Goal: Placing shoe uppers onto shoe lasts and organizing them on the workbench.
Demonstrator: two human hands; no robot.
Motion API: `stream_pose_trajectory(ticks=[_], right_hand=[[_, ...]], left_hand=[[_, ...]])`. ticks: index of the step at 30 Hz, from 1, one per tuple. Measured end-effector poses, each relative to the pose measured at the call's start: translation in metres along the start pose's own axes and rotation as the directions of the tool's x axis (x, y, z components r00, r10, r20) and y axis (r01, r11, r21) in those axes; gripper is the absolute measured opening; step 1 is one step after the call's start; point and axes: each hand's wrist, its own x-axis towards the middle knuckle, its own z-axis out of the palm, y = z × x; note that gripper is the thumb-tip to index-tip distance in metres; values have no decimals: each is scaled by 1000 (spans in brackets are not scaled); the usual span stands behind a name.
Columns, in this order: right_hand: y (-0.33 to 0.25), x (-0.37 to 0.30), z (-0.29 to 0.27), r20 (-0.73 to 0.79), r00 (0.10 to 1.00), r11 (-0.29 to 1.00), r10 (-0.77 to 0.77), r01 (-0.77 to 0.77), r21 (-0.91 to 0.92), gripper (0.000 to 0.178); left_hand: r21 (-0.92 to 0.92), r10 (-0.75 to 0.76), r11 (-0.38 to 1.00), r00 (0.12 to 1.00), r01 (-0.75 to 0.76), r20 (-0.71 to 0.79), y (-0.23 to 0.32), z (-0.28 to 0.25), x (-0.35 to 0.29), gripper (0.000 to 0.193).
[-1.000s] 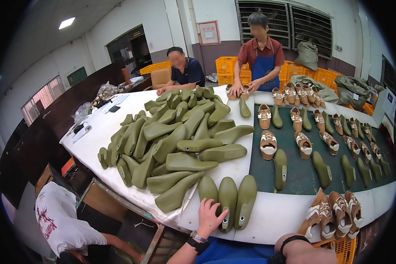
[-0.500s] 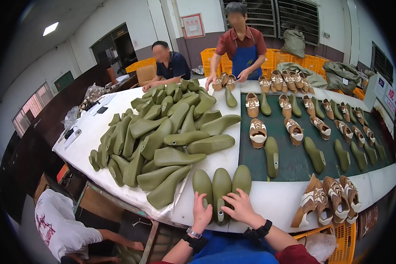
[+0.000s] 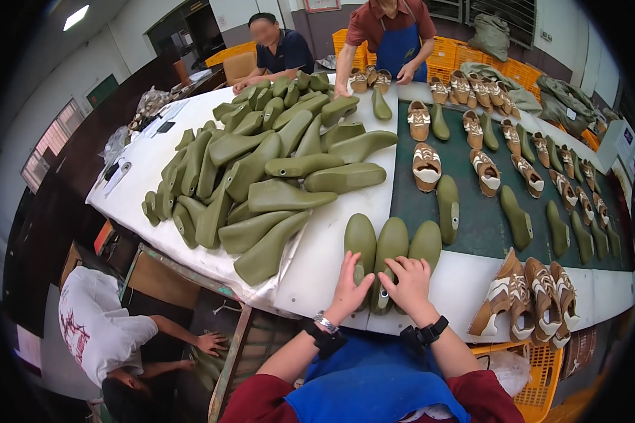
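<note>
In the head view, the left hand [image 3: 347,290] and right hand [image 3: 409,283] have fingers spread apart, resting on a row of three smooth, olive-green, foot-shaped forms [image 3: 392,240]. Left of the fingers, a big pile of green forms [image 3: 261,169] lies on the flat, white worktop [image 3: 310,278]. Brown-and-white lace-up shoes [image 3: 541,296] are to their right.

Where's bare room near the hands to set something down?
White tabletop: one patch between the lined-up green lasts and near brown shoes; another between those lasts and the heap of lasts. Crowded: the heap, and the lined-up lasts with left hand and right hand at them. Green mat: gaps between shoes and lasts.
</note>
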Motion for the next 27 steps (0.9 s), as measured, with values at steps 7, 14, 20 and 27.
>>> stream_pose_trajectory(ticks=[7,14,20,27], right_hand=[[6,-6,0,13,999,999,37,-37,0,33],[3,-9,1,-36,999,1000,9,-8,16,32],[4,-7,0,-44,999,1000,16,-15,16,33],[5,-8,0,-46,999,999,23,-21,29,33]], left_hand=[[856,95,517,992,24,-85,-42,-132,18,90],[894,-113,448,993,15,40,-67,-218,19,110],[919,-226,393,967,-22,119,-53,-220,37,113],[597,-481,761,838,254,258,-10,-187,40,102]])
